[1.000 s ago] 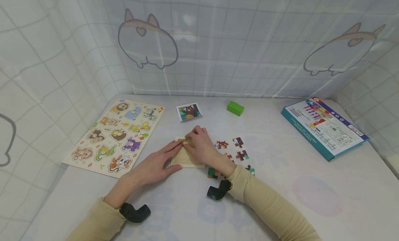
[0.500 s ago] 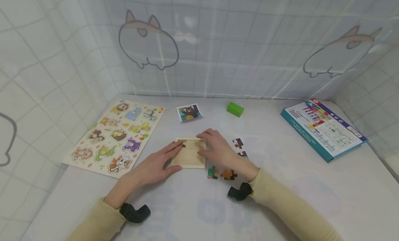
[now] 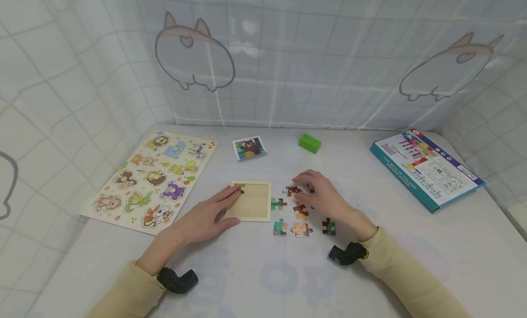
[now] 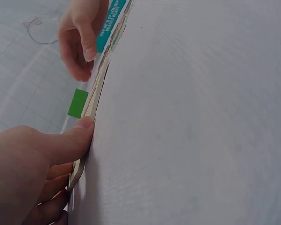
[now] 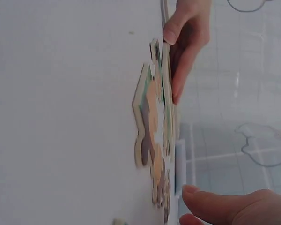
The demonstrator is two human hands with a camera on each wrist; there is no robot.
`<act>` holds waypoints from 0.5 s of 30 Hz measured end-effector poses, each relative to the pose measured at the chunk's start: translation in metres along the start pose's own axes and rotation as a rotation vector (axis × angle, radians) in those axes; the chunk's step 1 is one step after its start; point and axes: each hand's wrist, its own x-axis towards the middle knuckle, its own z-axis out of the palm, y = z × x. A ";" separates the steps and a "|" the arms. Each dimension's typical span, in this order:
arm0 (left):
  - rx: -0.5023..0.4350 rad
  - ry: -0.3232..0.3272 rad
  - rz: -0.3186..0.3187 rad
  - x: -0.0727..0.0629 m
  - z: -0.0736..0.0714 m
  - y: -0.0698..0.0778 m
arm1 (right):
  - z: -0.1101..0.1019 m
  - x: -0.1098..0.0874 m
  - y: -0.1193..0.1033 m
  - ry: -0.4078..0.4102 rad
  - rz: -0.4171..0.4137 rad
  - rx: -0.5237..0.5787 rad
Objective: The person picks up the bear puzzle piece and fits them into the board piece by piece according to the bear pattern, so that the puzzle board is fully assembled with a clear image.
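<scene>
A shallow wooden puzzle tray (image 3: 249,219) lies on the table, with one green-and-brown puzzle piece (image 3: 241,188) in its far left corner. My left hand (image 3: 207,217) holds the tray's left side, thumb at the near edge and fingers at the far corner; the left wrist view shows that thumb (image 4: 72,140) against the rim. Right of the tray, my right hand (image 3: 323,196) hovers over loose jigsaw pieces, thumb and fingers apart with nothing seen between them. Nearest to its fingertips is a brown piece (image 3: 293,191). Other pieces, such as an orange one (image 3: 302,230), lie closer to me.
An animal puzzle board (image 3: 150,180) lies on the left. Behind the tray are a bear picture card (image 3: 249,148) and a green block (image 3: 310,143). A teal-edged flat box (image 3: 428,169) lies at the right. A tile-patterned sheet rises behind the table.
My right hand has left the tray's far left corner and moved right to the loose pieces, uncovering the piece in that corner. My left hand stays on the tray.
</scene>
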 end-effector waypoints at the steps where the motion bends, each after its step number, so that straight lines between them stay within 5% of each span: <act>1: -0.001 -0.002 -0.003 0.000 0.000 0.000 | -0.001 0.000 0.003 0.004 -0.001 0.009; 15: -0.023 -0.018 -0.005 0.000 -0.003 0.000 | -0.001 0.001 0.019 -0.013 -0.047 -0.020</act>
